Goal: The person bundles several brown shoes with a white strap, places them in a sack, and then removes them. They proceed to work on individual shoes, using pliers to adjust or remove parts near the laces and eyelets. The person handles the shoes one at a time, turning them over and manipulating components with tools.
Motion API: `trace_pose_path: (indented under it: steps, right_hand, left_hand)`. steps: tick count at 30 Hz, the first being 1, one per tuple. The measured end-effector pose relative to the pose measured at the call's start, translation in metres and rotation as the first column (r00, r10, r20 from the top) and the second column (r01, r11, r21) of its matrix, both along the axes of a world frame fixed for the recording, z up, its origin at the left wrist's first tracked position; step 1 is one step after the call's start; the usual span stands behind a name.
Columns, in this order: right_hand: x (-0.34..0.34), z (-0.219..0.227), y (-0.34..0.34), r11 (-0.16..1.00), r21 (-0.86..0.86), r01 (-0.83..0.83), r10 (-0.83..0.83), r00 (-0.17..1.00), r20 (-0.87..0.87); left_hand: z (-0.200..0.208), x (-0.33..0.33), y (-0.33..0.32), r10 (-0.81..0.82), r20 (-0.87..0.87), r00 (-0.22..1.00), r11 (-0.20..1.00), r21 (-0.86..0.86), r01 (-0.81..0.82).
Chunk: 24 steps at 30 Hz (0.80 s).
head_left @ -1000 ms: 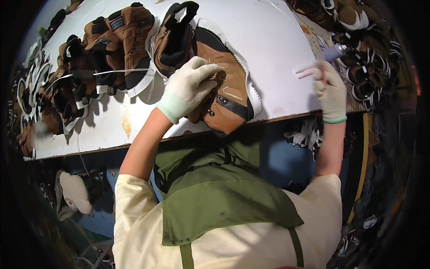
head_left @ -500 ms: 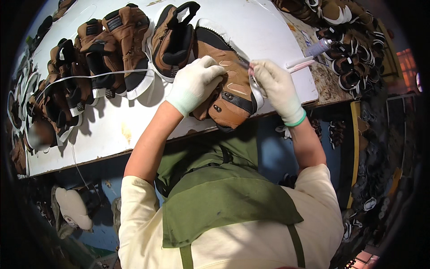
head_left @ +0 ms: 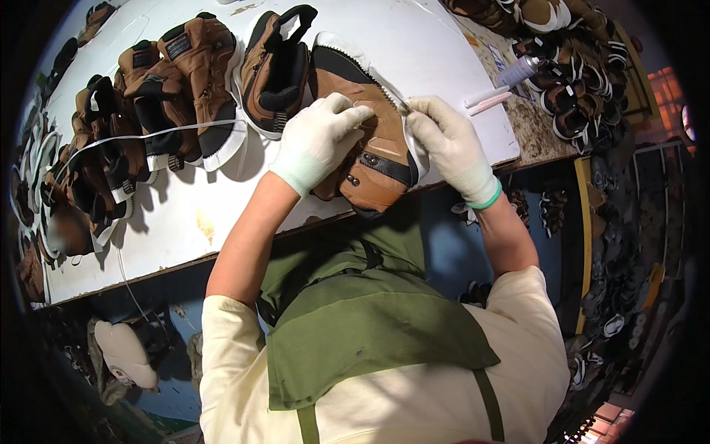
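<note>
A brown and black shoe (head_left: 379, 183) with a white sole lies on its side at the near edge of the white table. My left hand (head_left: 319, 140), in a pale glove, is closed over the shoe's upper and steadies it. At the seam between sole and upper, my gloved right hand (head_left: 448, 142) pinches a slim tool (head_left: 401, 105) that looks like an awl. Its thin metal tip points toward the shoe's edge; the handle is mostly hidden in my fingers. Touching the left side of this shoe, another brown shoe (head_left: 277, 81) stands upright.
Several brown shoes (head_left: 211, 89) line the left of the white table (head_left: 181, 214), a white cord (head_left: 170, 130) running across them. To the right lie a white and pink marker pair (head_left: 489, 102) and a spray can (head_left: 518, 72). More shoes (head_left: 569, 100) are piled beyond.
My right hand has moved slightly left, closer to the shoe's sole seam, and the tool's pinkish handle is now covered. My left hand keeps its hold. The view has shifted a little.
</note>
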State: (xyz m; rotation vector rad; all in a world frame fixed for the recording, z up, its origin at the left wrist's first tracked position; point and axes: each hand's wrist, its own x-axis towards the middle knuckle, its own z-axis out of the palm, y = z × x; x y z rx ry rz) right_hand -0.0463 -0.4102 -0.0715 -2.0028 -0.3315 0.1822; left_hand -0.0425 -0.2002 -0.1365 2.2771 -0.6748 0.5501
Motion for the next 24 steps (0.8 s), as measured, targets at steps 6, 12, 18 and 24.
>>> trace_pose_path:
  steps: [6,12,18,24]
  right_hand:
    - [0.002,-0.008,0.001,0.999,0.031,-0.020,0.016,0.992,0.124]
    - [0.003,-0.014,-0.003,0.876,-0.474,0.094,0.168,0.861,0.480]
    - [0.000,-0.014,0.007,0.746,-0.639,0.188,0.342,0.715,0.610]
    - [0.002,-0.016,0.010,0.727,-0.667,0.163,0.383,0.710,0.591]
  left_hand:
    - [-0.006,0.000,0.003,0.012,0.061,0.998,0.998,0.067,-0.016]
    - [-0.010,0.002,0.002,0.043,0.052,0.998,0.999,0.016,-0.043]
    - [-0.009,0.003,0.000,0.048,0.066,0.997,0.998,0.035,-0.050]
    - [-0.011,0.004,0.000,0.038,0.075,0.996,0.998,0.050,-0.042]
